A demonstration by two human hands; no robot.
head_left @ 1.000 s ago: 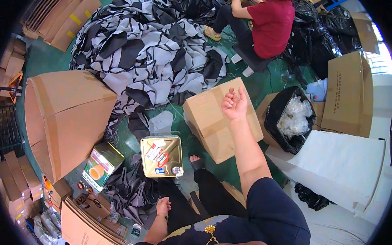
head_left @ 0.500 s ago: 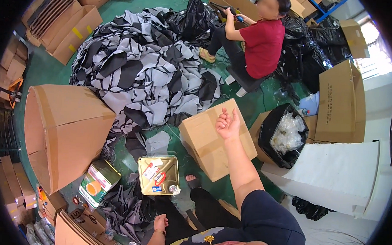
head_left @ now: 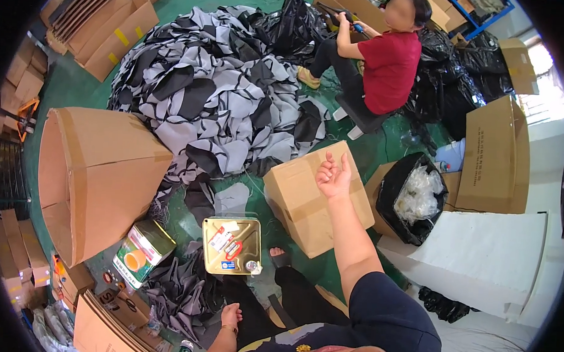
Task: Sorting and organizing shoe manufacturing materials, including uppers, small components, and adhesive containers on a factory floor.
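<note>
Above the closed cardboard box (head_left: 317,199), the right hand (head_left: 333,176) hovers palm-up, fingers loosely curled, holding nothing. Left of the box sits a shiny square gold tin (head_left: 232,245). The left hand (head_left: 231,315), near the tin, is half hidden; its grip is unclear.

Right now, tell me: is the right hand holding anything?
No: the right hand is raised, palm open with curled fingers, empty above the closed cardboard box.
</note>
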